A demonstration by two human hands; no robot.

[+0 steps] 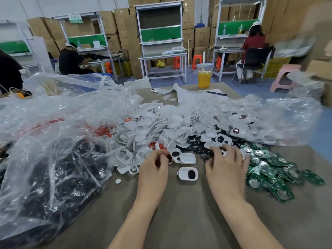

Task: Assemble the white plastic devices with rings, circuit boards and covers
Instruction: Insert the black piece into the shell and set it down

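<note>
Crinkled clear plastic bag (53, 168) holding dark parts, too blurred behind the film to identify, lies far left of the lone white shell (187, 173), and the frame edge cuts it off. Thin red rings (104, 131) spill from it, up and left of that shell. Beyond the shell spreads a heap of white plastic shells (161, 121), rounded rectangles with a small loop at one corner.

The left hand (154, 166) sits just left of the lone shell, its grip curled in, fingertips drawn toward the thumb. A small dark thing shows at the fingertips, but I cannot tell whether the grip pinches it. The lone shell lies open side up on the brown, felt-like bench (179, 221), apart from both hands, with a dark round disc in its tray.

The right hand (228, 164) is just right of the shell, its grip spread and loosely bent, fingertips resting on a pile of glossy black discs (199, 150). One shiny disc peeks between two of its fingers. Green circuit boards (280, 177) with round silver cells are heaped farther right of the shell, partly hidden by the hand.
</note>
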